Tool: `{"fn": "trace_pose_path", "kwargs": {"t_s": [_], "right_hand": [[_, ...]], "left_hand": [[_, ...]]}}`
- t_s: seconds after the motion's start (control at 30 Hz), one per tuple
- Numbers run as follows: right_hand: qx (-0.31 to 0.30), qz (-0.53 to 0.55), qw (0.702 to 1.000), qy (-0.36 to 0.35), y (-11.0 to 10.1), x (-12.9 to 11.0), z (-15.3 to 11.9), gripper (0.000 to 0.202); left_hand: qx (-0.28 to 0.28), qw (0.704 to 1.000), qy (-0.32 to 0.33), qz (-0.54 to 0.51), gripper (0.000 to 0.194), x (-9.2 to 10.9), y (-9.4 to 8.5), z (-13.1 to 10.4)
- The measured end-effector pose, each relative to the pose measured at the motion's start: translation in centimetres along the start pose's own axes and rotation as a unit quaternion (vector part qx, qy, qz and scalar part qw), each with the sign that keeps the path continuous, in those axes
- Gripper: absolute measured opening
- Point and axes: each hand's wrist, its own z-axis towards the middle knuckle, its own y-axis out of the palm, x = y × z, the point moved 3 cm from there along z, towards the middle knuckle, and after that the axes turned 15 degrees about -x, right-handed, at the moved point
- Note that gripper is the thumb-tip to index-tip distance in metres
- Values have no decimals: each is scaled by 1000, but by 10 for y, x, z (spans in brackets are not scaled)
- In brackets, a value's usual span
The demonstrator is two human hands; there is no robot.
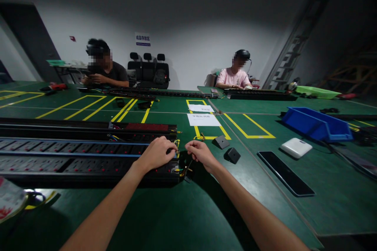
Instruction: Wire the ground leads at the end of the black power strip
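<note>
Long black power strips (97,164) with rows of sockets and small red dots lie side by side at the left. My left hand (159,152) rests over their right-hand end, its thumb and fingers pinched together at the yellow-green wires (177,142). Whether a wire sits in that pinch is too small to tell. Just right of the end, my right hand (202,153) is closed in a pinch, apart from the left. Under it, more wires and a small dark piece (187,176) hang at the strip end. Two black end caps (221,142) (232,155) lie beyond my right hand.
A phone (285,172), a white case (296,148) and a blue bin (318,123) are at the right. Paper sheets (204,120) lie ahead within yellow tape. Two people (113,72) (234,76) sit across the green table (153,215). A plastic bag (11,200) is at the lower left.
</note>
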Motion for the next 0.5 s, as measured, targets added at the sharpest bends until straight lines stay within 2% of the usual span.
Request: {"fn": "trace_pose_path", "kwargs": {"t_s": [0.1,0.27,0.37,0.5], "right_hand": [[-32,-41,999,-16,3,1,1,21],[-86,-161,978,-101,7,1,7,26],[-113,-203,968,-93,7,2,12,30],[-113,-202,969,-84,8,1,14,29]], "left_hand": [[5,1000,3,6,23,0,0,0],[5,1000,10,13,24,1,1,0],[4,1000,6,14,26,3,0,0],[0,1000,2,7,28,4,-1,-1]]}}
